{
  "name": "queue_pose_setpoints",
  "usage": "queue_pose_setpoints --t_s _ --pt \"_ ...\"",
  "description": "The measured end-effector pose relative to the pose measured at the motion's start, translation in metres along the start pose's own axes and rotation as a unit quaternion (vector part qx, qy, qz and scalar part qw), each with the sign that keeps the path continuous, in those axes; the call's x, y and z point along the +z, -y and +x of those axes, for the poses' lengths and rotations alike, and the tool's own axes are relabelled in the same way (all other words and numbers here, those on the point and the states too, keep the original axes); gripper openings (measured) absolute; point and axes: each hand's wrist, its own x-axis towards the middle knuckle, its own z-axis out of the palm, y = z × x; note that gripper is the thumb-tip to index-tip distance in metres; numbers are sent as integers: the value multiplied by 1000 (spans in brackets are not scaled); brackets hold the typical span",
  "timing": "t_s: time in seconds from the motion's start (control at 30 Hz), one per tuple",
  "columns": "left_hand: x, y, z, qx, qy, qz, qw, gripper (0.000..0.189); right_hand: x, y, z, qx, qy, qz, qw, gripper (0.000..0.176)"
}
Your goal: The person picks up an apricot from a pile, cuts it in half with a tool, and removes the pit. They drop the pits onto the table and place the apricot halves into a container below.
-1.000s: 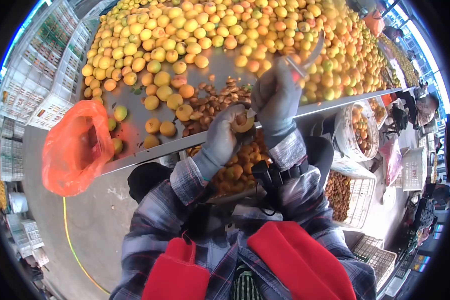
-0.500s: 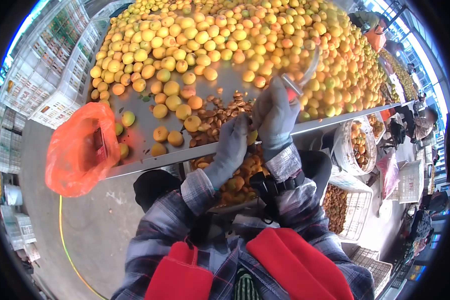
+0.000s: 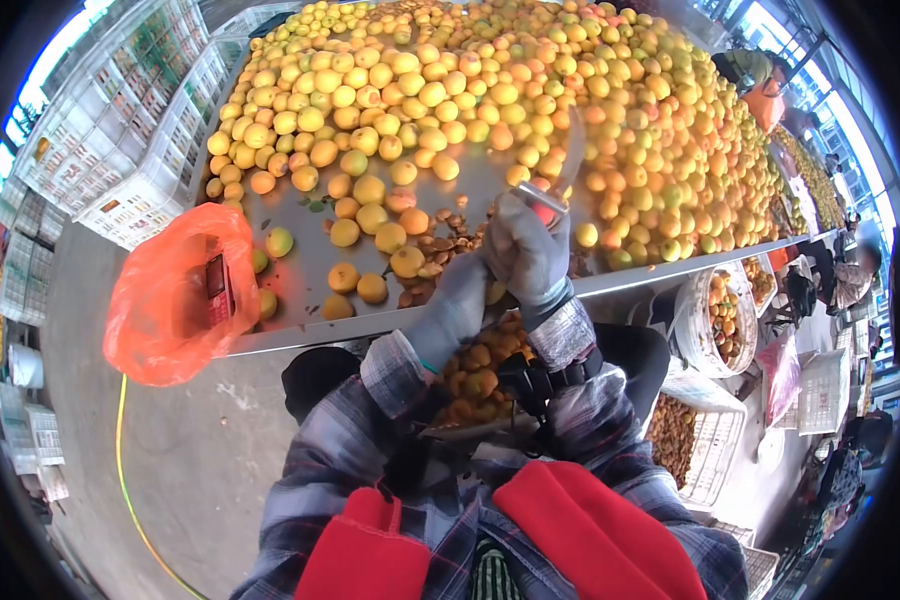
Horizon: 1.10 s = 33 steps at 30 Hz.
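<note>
My right hand (image 3: 526, 245), in a grey glove, is closed around the handle of a knife (image 3: 574, 150) whose curved blade points up and away over the table. My left hand (image 3: 455, 305), gloved too, presses close against it with curled fingers; what it pinches is hidden. A bit of yellow fruit (image 3: 496, 292) shows just beneath the hands. Brown fruit pits (image 3: 445, 247) lie on the metal table (image 3: 295, 260) beyond my left hand, with loose apricots (image 3: 370, 218) around them. Below the table edge, between my knees, sits a heap of opened apricots (image 3: 475, 375).
A large pile of apricots (image 3: 610, 130) covers the table's far side. An orange plastic bag (image 3: 160, 310) with a red phone (image 3: 218, 290) hangs at the left corner. White crates (image 3: 135, 195) stand left; a bucket (image 3: 692, 325) and a crate of pits (image 3: 715, 460) stand right.
Both hands have come closer together, and the knife hand has shifted left with its blade now more upright. The view has tilted slightly, showing more of the phone in the bag.
</note>
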Motion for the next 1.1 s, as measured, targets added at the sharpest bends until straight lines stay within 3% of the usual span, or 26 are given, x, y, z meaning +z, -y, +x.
queue_pose_setpoints --t_s 0.1,0.13,0.17,0.2,0.23,0.3,0.33,0.4,0.43,0.47,0.53,0.6,0.73,0.83,0.9,0.93,1.0,1.03,1.1 --pt "10 -6 -3 18 -19 13 1000 19 3 1 -2 4 31 -30 999 23" --pt "4 -1 0 20 -20 13 1000 19 0 3 -3 39 87 3 995 15" --pt "-9 9 8 158 77 107 979 19 -1 4 -4 75 142 37 986 8" --pt "-18 16 14 291 171 198 920 20 3 11 -4 103 171 39 979 5" --pt "-21 18 17 292 170 202 919 20 3 9 -3 101 172 42 979 5" --pt "-24 18 25 104 86 94 986 23 -1 1 5 32 72 27 997 36" --pt "-13 6 19 103 90 98 986 23 -5 -1 9 11 11 45 999 39" --pt "7 -12 2 -16 26 -123 992 27 -12 8 16 -24 -39 61 997 39" --pt "13 -13 0 -19 27 -123 992 27 -17 12 18 -57 -89 78 991 39" --pt "20 -14 -2 7 -3 -141 990 28 -22 15 21 -99 -115 36 988 40" --pt "22 -11 0 30 -32 -158 986 31 -19 21 18 -83 -154 16 984 42" --pt "16 -7 1 56 55 -169 983 33 -20 17 17 -78 -203 -31 976 45" --pt "19 -8 -3 72 124 -158 977 31 -24 9 13 -95 -241 -48 965 44" --pt "30 4 -7 130 53 -43 989 33 -21 14 16 -94 -274 -59 955 44" --pt "25 16 0 279 -54 216 934 34 -26 4 17 -100 -281 -67 952 44" --pt "23 18 3 278 -53 216 935 34 -26 0 17 -104 -285 -75 950 44" --pt "21 18 9 467 -106 374 794 36 -17 -2 13 -80 -277 -77 954 41" --pt "23 17 8 471 -99 373 793 36 -11 0 12 -61 -271 -78 958 39" --pt "28 15 3 370 -148 282 873 41 -12 -5 12 -81 -232 -25 969 28"
